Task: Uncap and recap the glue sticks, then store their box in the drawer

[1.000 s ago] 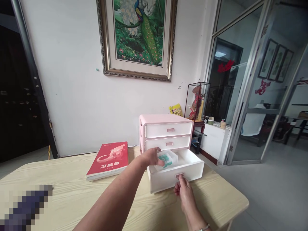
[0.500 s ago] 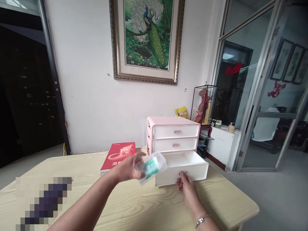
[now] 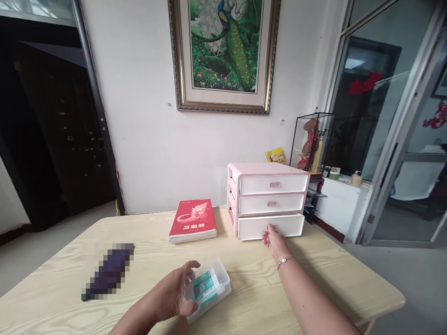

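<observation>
My left hand (image 3: pixel 178 288) is wrapped round a clear plastic box (image 3: pixel 221 274) with a green-and-white label, low over the front of the table. Its thumb and fingers grip the box's left end. My right hand (image 3: pixel 274 239) is at the bottom drawer (image 3: pixel 291 228) of a pink and white drawer unit (image 3: pixel 272 170), with its fingers curled at the small pink handle. That drawer sticks out slightly; the two drawers above it are closed. A bracelet circles my right wrist.
A thick red book (image 3: pixel 193 218) lies left of the drawer unit on the pale wooden table (image 3: pixel 146 230). A blurred-out dark purple object (image 3: pixel 108 272) is at the table's left. Behind the unit are a yellow packet (image 3: pixel 275 155) and a glass case (image 3: pixel 310 144) holding a figurine.
My right hand has pushed the bottom drawer almost fully in. My left hand has carried the plastic box away from the drawer, down toward the table's front. The view has shifted left.
</observation>
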The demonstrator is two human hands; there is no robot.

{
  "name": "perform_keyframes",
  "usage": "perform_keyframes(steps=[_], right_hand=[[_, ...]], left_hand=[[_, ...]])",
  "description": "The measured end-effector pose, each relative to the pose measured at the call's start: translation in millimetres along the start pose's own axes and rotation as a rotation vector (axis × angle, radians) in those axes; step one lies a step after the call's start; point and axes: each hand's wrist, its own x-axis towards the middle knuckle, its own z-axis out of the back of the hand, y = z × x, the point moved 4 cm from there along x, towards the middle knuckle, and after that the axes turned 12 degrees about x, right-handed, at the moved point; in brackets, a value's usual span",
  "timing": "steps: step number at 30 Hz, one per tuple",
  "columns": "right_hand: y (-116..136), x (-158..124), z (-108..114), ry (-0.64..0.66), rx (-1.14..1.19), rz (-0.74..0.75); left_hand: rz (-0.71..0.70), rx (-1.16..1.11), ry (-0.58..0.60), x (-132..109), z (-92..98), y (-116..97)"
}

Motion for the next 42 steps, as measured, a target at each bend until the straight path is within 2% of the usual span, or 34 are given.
perform_keyframes(steps=[7,10,13,19,22,25,28,31,32,34,39,42], right_hand=[[10,1,-7,0.035,-0.065,0.014],[10,-8,-9,0.059,-0.12,0.019],[-5,-33,-21,0.138,-0.19,0.036],[-52,-108,-49,0.424,-0.283,0.159],[-53,-133,-41,0.512,-0.344,0.306],[-41,-144,-20,0.53,-0.478,0.491],[-35,-151,2,0.517,-0.564,0.505],[-37,-162,16,0.558,-0.575,0.51],[-40,-165,19,0.559,-0.569,0.483],[-50,-169,23,0.512,-0.551,0.323],[-68,-181,22,0.352,-0.424,-0.262],[-66,-191,16,0.314,-0.354,-0.427]], left_hand=[[-0.028,0.027,-0.025,6,-10.4,4],[-0.093,0.026,-0.05,12,-14.7,1],[-0.149,0.046,-0.098,23,-19.3,-3],[-0.224,0.137,-0.246,42,-32.2,-3],[-0.239,0.203,-0.248,43,-40.7,3],[-0.232,0.219,-0.227,41,-46.1,9],[-0.235,0.243,-0.233,41,-47.5,10],[-0.256,0.297,-0.236,41,-47.7,8],[-0.264,0.31,-0.233,41,-47.9,7],[-0.273,0.328,-0.23,40,-48.7,7],[-0.25,0.374,-0.231,40,-52.5,8],[-0.246,0.397,-0.241,41,-54.1,8]])
